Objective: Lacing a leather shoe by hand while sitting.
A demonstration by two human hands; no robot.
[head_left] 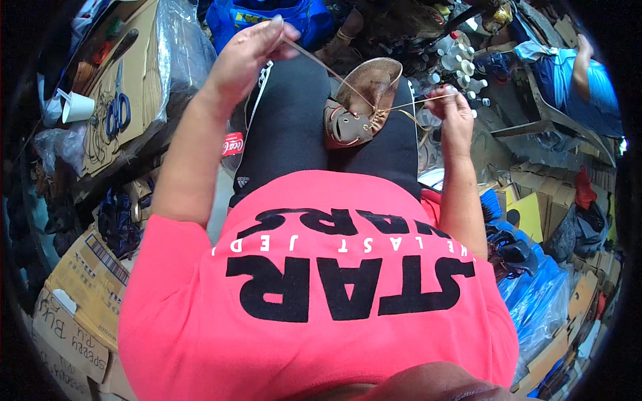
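A brown leather shoe upper [348, 128] rests between my thighs, with its tan inside showing and a lighter lace threaded along its side. From one spot on its edge, a thin tan cord [401, 105] runs out both ways, pulled taut. My left hand [251, 57] is raised up and to the left, its fingers closed on one end of the cord. To the right of the upper, my right hand [456, 117] pinches the other stretch between thumb and fingers. A loose loop of cord hangs beside the right thigh.
At the left, blue-handled scissors [119, 113] and a white cup [77, 107] lie on a cardboard-covered table [144, 80]. Small white bottles [461, 63] cluster at the upper right. A blue bag [267, 20] stands ahead. Cardboard boxes [87, 281] and plastic bags crowd both sides.
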